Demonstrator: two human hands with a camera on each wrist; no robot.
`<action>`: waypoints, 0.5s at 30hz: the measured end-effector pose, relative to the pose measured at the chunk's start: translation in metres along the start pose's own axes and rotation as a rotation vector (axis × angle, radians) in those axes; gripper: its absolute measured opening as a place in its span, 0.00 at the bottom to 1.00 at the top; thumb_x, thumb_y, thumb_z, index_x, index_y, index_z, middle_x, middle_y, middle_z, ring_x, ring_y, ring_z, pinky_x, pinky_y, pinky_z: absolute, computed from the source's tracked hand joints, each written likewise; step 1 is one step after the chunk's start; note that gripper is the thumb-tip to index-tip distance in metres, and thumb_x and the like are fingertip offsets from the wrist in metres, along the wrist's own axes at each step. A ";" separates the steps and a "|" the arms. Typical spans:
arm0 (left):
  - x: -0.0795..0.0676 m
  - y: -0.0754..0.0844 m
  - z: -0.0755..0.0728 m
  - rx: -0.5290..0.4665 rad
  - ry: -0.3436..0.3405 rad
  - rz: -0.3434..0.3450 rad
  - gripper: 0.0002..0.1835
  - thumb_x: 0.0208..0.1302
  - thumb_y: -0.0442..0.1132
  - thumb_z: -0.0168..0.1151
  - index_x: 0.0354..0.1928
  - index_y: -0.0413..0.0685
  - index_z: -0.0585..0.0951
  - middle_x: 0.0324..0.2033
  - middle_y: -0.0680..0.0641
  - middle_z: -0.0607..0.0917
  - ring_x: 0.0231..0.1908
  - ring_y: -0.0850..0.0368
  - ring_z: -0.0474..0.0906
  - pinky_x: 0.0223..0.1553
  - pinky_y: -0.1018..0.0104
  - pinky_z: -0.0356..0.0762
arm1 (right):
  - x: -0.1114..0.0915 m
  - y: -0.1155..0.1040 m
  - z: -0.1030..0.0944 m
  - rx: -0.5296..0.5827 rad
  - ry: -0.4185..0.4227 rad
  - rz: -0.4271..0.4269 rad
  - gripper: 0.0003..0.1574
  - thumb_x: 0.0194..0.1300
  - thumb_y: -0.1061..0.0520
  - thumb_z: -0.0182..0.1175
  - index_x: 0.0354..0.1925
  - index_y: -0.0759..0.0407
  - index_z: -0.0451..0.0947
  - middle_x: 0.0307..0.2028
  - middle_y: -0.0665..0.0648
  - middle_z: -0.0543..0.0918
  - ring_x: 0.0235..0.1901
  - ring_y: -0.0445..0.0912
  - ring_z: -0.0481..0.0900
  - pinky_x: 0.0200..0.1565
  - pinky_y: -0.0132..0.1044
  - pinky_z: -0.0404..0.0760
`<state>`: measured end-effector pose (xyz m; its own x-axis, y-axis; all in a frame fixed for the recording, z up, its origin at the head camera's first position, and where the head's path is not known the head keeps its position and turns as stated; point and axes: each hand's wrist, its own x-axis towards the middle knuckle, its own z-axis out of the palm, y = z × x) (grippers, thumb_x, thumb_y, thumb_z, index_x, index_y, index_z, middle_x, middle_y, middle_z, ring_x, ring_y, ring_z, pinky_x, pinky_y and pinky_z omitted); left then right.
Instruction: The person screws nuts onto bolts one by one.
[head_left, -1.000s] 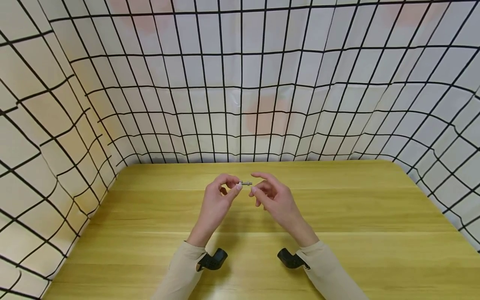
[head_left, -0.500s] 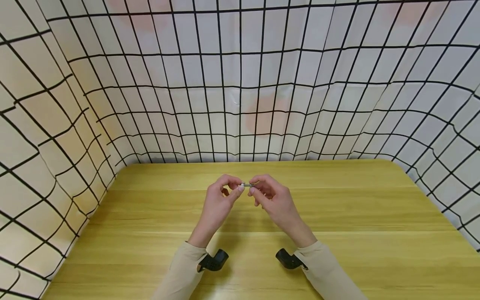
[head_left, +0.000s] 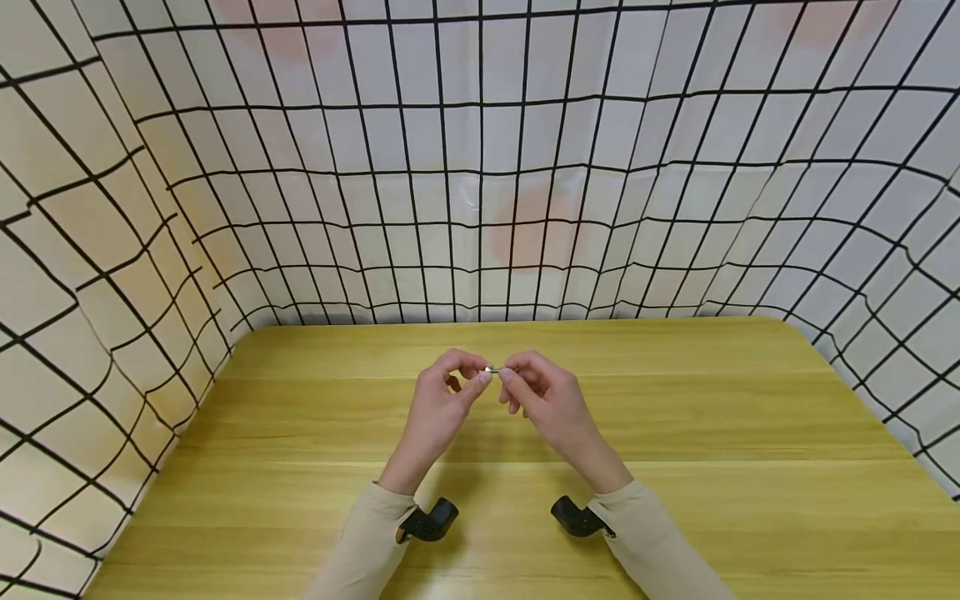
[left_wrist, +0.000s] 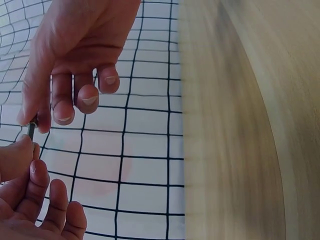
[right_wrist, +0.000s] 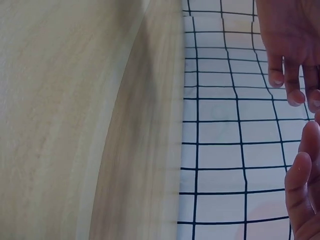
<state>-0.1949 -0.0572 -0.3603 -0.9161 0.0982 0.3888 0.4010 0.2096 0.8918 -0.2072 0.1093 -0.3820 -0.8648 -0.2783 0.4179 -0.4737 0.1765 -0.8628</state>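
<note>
Metal bolt (head_left: 494, 370) is held above the far part of the wooden table (head_left: 262, 417). The left hand (head_left: 438, 398) pinches its left end, as before; the right hand (head_left: 549, 402), its forefinger raised clear a second ago, now pinches the right end.

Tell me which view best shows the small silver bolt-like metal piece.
The left wrist view: the silver metal piece looks largest there, its shaft showing between the bare left hand and bare right hand. The head view shows it tiny, partly hidden by the hands; the right wrist view misses it.
</note>
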 end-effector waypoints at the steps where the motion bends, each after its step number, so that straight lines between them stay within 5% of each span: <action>1: 0.000 0.000 0.000 -0.001 0.001 -0.004 0.03 0.60 0.30 0.61 0.36 0.36 0.80 0.30 0.41 0.78 0.33 0.49 0.71 0.35 0.58 0.63 | 0.000 0.000 0.000 0.003 -0.001 0.005 0.07 0.69 0.59 0.53 0.41 0.62 0.74 0.25 0.59 0.80 0.22 0.57 0.74 0.22 0.33 0.70; 8: 0.000 0.002 0.001 0.003 0.007 -0.023 0.04 0.60 0.29 0.61 0.36 0.35 0.80 0.29 0.40 0.77 0.34 0.48 0.71 0.35 0.58 0.62 | 0.000 0.000 -0.001 -0.007 -0.002 -0.013 0.17 0.66 0.62 0.57 0.53 0.56 0.71 0.29 0.54 0.81 0.22 0.55 0.75 0.23 0.35 0.72; 15: 0.000 0.002 0.002 0.005 0.018 -0.029 0.03 0.60 0.29 0.61 0.36 0.35 0.80 0.30 0.39 0.78 0.34 0.47 0.71 0.35 0.60 0.62 | 0.000 0.001 -0.002 -0.024 0.006 -0.029 0.12 0.63 0.66 0.58 0.46 0.59 0.73 0.30 0.58 0.82 0.22 0.55 0.76 0.23 0.35 0.73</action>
<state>-0.1938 -0.0554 -0.3590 -0.9273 0.0745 0.3669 0.3742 0.2166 0.9017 -0.2079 0.1109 -0.3819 -0.8517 -0.2778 0.4444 -0.5023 0.1908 -0.8434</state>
